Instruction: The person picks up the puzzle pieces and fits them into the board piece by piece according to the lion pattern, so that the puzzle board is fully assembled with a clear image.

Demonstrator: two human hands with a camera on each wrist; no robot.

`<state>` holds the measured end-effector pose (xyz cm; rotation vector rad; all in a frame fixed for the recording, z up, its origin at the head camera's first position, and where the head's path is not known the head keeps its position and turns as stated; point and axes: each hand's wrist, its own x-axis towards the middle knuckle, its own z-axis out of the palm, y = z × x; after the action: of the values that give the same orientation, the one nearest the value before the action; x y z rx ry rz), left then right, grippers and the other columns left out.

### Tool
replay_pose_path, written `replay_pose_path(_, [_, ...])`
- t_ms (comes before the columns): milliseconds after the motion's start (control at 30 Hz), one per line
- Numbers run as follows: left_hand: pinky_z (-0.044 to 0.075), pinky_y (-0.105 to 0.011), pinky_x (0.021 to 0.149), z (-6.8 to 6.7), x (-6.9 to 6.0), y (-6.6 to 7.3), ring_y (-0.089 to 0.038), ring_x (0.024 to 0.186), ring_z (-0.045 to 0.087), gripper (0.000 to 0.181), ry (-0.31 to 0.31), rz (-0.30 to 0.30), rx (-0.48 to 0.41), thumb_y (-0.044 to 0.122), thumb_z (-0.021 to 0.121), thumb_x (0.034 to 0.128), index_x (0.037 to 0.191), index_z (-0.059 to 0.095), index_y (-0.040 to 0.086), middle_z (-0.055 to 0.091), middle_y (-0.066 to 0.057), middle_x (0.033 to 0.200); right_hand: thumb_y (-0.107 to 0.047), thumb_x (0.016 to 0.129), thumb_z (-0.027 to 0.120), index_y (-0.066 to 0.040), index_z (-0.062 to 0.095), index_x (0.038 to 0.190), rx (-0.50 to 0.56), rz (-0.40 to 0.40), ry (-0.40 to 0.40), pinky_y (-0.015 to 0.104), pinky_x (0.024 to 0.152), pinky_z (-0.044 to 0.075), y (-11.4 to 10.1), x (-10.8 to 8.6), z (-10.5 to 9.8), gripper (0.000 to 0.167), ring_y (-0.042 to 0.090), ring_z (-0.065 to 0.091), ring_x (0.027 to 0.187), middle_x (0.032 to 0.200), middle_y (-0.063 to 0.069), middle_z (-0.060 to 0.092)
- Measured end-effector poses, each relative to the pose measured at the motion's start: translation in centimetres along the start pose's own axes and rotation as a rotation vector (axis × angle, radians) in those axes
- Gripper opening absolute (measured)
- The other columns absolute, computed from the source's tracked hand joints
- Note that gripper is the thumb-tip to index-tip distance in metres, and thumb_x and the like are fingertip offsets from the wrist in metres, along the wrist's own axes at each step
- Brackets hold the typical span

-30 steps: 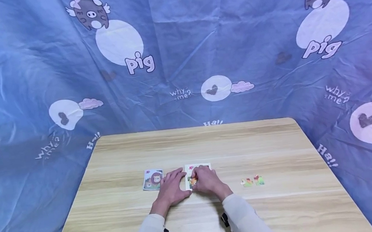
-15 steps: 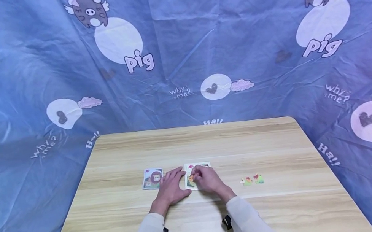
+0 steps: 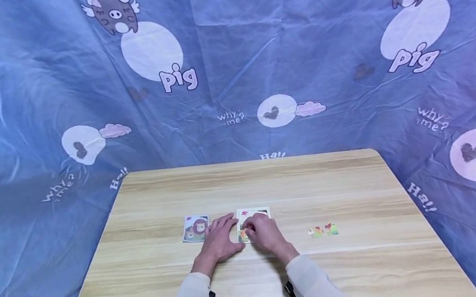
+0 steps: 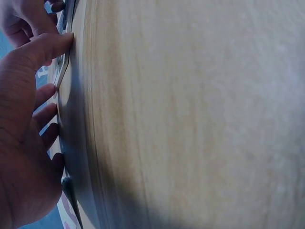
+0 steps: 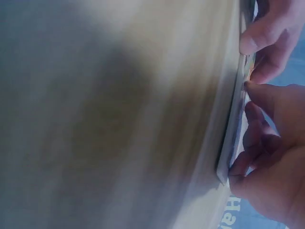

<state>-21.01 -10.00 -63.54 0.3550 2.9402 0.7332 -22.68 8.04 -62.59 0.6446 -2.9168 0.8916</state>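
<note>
In the head view, a small picture puzzle board (image 3: 254, 210) with a pale border lies on the wooden table, partly covered by my right hand. My left hand (image 3: 218, 241) rests at its left edge, fingers spread and fairly straight, the thumb (image 4: 64, 43) touching the near edge. My right hand (image 3: 266, 232) is over the board with curled fingers, its thumb and forefinger pinching a puzzle piece mostly hidden by them. An orange and green part of the picture (image 3: 243, 235) shows beside those fingertips. In the right wrist view, the board's edge (image 5: 228, 152) runs under my right hand.
Left of my left hand lies a card with a lion picture (image 3: 194, 228), partly covered by the fingers. Two loose puzzle pieces, one with yellow and red (image 3: 316, 231) and one green and red (image 3: 332, 229), lie to the right on the table (image 3: 250, 181).
My right hand rose slightly off the board, its fingers shifting, then came back down close to the same spot. My left hand and the loose pieces have stayed put.
</note>
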Motion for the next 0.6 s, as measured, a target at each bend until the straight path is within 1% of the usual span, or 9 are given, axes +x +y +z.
replay_pose_path(133, [0.034,-0.051,0.104,-0.07,0.01,0.03,-0.025,0.136,0.039,0.075,-0.001,0.002,0.007,0.052,0.073,0.0708,0.136,0.053,0.022,0.04,0.002,0.153,-0.03,0.082,0.072,-0.022,0.074,0.099,-0.091,-0.046,0.014,0.043,0.077,0.048,-0.13,-0.56,-0.01,0.019,0.015,0.059,0.088,0.09,-0.006,0.062])
replay_pose_path(267, [0.034,-0.052,0.104,-0.27,-0.01,0.08,-0.026,0.136,0.038,0.075,-0.017,0.005,0.013,0.049,0.072,0.0702,0.137,0.052,0.022,0.04,0.001,0.153,-0.042,0.076,0.074,-0.026,0.072,0.107,-0.162,-0.089,-0.029,0.043,0.078,0.045,-0.15,-0.9,-0.19,0.034,0.019,0.058,0.099,0.101,-0.003,0.062])
replay_pose_path(400, [0.033,-0.053,0.104,-0.44,-0.04,0.11,-0.027,0.136,0.038,0.074,-0.041,0.009,0.02,0.04,0.07,0.0692,0.138,0.051,0.021,0.039,0.0,0.154,-0.045,0.076,0.074,-0.028,0.071,0.111,-0.185,-0.098,-0.079,0.039,0.077,0.042,-0.01,-1.02,-0.24,0.039,0.019,0.056,0.1,0.107,-0.001,0.061])
replay_pose_path(533, [0.033,-0.053,0.105,-0.52,-0.08,0.2,-0.027,0.137,0.037,0.071,-0.046,0.005,0.022,0.037,0.068,0.0713,0.138,0.051,0.021,0.039,0.0,0.154,-0.045,0.079,0.072,-0.028,0.07,0.113,-0.188,-0.104,-0.085,0.036,0.076,0.041,0.12,-1.0,-0.21,0.038,0.017,0.055,0.098,0.106,-0.001,0.059])
replay_pose_path(600, [0.033,-0.054,0.105,-0.52,-0.08,0.27,-0.027,0.138,0.036,0.071,-0.045,0.004,0.023,0.037,0.068,0.0723,0.139,0.05,0.021,0.038,0.001,0.154,-0.043,0.08,0.071,-0.027,0.07,0.114,-0.179,-0.098,-0.078,0.036,0.075,0.04,0.13,-0.97,-0.3,0.038,0.018,0.055,0.098,0.105,-0.001,0.059])
